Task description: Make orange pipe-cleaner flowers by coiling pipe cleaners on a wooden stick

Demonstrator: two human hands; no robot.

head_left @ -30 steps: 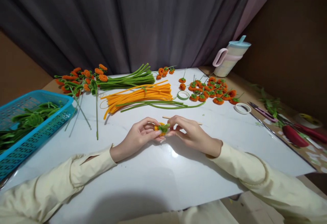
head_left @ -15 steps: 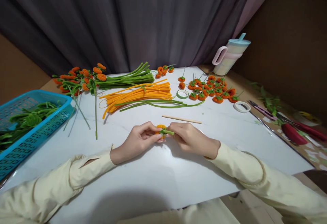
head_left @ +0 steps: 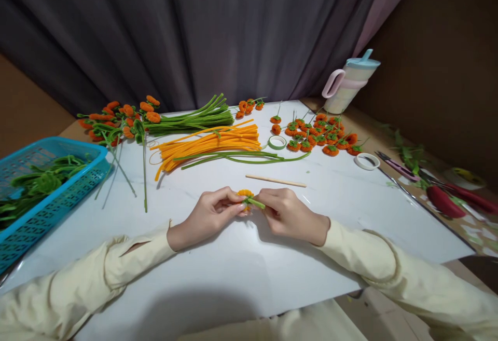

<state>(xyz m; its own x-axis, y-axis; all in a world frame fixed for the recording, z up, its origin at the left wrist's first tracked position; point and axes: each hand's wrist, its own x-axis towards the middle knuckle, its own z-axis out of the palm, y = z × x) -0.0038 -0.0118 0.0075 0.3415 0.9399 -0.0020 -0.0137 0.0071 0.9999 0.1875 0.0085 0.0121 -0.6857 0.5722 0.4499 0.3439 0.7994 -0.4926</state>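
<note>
Between the fingertips of my left hand [head_left: 218,207] is a small yellow-orange pipe-cleaner flower [head_left: 246,193], held just above the table. A green pipe-cleaner stem [head_left: 256,203] sticks out from its underside toward the right. My right hand [head_left: 290,211] is closed, its thumb and index finger pinching at the green part close to the flower; the exact grip is partly hidden. Just beyond my hands lies a thin wooden stick [head_left: 276,180]. Farther back are a bundle of orange pipe cleaners [head_left: 210,146] and a few loose green pipe cleaners [head_left: 237,157].
A blue basket [head_left: 70,190] with green leaf pieces stands at the left. Finished orange flowers [head_left: 330,138] lie back right, near two tape rolls [head_left: 367,162]. Pliers with red handles [head_left: 445,202] lie at the right edge; a tumbler [head_left: 348,86] stands behind.
The green stem in my fingers has tilted slightly downward at its right end. My right hand has shifted a little; my left hand keeps its hold on the flower.
</note>
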